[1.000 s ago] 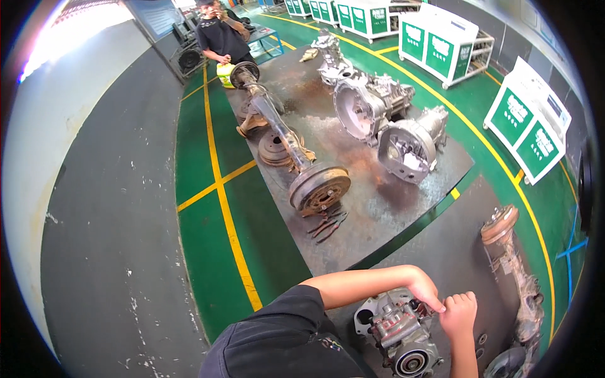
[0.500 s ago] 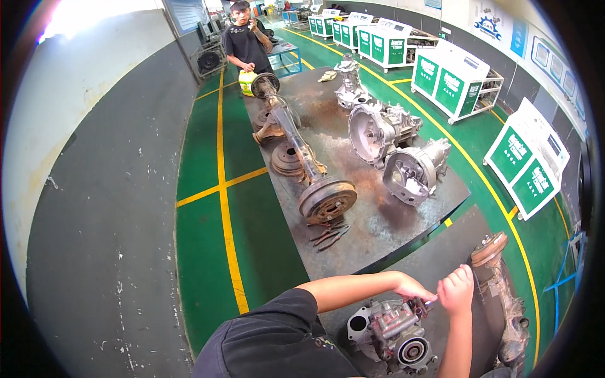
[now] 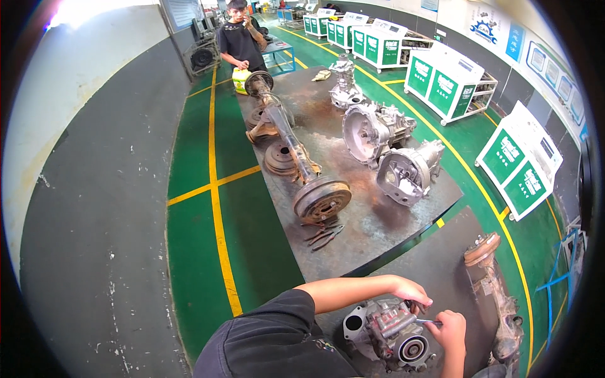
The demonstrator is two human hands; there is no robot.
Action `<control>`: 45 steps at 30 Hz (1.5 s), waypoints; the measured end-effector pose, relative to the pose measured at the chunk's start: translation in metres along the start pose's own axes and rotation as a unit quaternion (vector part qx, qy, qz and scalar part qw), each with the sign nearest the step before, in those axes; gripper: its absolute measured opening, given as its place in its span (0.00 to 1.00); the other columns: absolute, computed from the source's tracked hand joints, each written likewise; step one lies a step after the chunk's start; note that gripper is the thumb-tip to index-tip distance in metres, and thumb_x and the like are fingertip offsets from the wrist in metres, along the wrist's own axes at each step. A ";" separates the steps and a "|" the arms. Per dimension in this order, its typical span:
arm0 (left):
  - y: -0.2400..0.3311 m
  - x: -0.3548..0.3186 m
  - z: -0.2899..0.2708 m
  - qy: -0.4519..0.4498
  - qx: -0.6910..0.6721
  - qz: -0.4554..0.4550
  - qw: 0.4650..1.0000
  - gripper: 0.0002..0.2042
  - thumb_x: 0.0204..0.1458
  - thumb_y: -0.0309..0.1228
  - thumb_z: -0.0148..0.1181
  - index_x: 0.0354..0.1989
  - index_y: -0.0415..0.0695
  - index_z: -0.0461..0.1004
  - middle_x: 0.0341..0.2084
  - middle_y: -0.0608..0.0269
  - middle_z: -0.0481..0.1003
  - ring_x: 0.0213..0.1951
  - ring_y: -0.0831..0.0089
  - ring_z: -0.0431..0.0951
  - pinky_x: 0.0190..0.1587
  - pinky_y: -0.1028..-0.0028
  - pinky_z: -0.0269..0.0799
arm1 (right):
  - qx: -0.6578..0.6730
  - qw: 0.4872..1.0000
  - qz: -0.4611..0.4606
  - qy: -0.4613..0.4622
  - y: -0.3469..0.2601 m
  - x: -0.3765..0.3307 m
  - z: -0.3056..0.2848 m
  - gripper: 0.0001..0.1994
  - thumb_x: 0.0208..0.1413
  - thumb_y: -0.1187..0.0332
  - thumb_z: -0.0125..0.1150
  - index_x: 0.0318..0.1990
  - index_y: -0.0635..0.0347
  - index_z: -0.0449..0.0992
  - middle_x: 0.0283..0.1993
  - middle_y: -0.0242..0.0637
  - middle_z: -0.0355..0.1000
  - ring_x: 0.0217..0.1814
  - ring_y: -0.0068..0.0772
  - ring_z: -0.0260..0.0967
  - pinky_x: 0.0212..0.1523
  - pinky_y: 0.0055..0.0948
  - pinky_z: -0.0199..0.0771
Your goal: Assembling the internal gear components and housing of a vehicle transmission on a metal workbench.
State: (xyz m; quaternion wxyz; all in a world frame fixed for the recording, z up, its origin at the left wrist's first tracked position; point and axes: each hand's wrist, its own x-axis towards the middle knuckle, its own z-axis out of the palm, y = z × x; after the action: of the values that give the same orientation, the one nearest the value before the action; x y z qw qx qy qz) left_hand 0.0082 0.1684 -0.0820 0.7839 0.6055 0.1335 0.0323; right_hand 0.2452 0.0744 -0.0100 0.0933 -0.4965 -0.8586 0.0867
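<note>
The grey cast-metal gearbox housing (image 3: 387, 329) sat at the dark platform's (image 3: 441, 264) near edge, between both hands. The left hand (image 3: 411, 292) curled over its top; the right hand (image 3: 449, 327) pinched a thin metal tool (image 3: 427, 321) against it.

On the big metal plate (image 3: 378, 217) lie 3 gearboxes (image 3: 377, 129), 1 long axle (image 3: 287, 135) and 1 pair of pliers (image 3: 322, 234). Behind it stand 4 green-and-white carts (image 3: 444, 79) and 1 person (image 3: 242, 38).
</note>
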 end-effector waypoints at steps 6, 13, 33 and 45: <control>-0.011 0.003 -0.003 -0.004 -0.021 0.013 1.000 0.25 0.67 0.48 0.44 0.51 0.35 0.73 0.38 0.56 0.81 0.41 0.70 0.79 0.49 0.69 0.73 | 0.043 0.985 0.105 -0.132 -0.006 0.023 -0.012 0.17 0.35 0.54 0.76 0.21 0.59 0.81 0.21 0.40 0.74 0.24 0.44 0.72 0.33 0.38 0.72; -0.002 -0.001 0.004 0.015 -0.001 0.005 1.000 0.25 0.66 0.48 0.47 0.52 0.35 0.72 0.43 0.59 0.78 0.43 0.73 0.77 0.50 0.70 0.72 | -0.141 0.970 -0.056 -0.190 -0.001 0.068 -0.016 0.18 0.32 0.47 0.74 0.21 0.51 0.83 0.22 0.33 0.76 0.31 0.37 0.75 0.46 0.39 0.70; -0.006 -0.012 0.000 -0.007 -0.035 0.017 0.999 0.27 0.66 0.49 0.47 0.58 0.35 0.69 0.46 0.57 0.78 0.44 0.70 0.79 0.51 0.69 0.71 | -0.058 0.996 -0.060 -0.015 -0.011 0.043 -0.050 0.18 0.31 0.51 0.76 0.21 0.54 0.78 0.25 0.30 0.73 0.37 0.36 0.71 0.50 0.41 0.63; -0.021 0.005 0.004 0.068 -0.015 0.063 0.996 0.24 0.67 0.45 0.47 0.58 0.36 0.69 0.40 0.60 0.77 0.41 0.73 0.77 0.48 0.71 0.72 | -0.094 0.947 0.041 -0.305 -0.012 0.063 -0.026 0.19 0.44 0.46 0.70 0.29 0.54 0.84 0.27 0.39 0.78 0.34 0.44 0.76 0.41 0.39 0.72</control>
State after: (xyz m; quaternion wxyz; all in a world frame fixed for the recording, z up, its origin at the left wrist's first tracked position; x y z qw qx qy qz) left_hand 0.0120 0.1599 -0.1017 0.7783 0.5973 0.1477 0.1253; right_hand 0.2110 0.1248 0.0224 -0.2236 -0.4880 -0.8290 0.1566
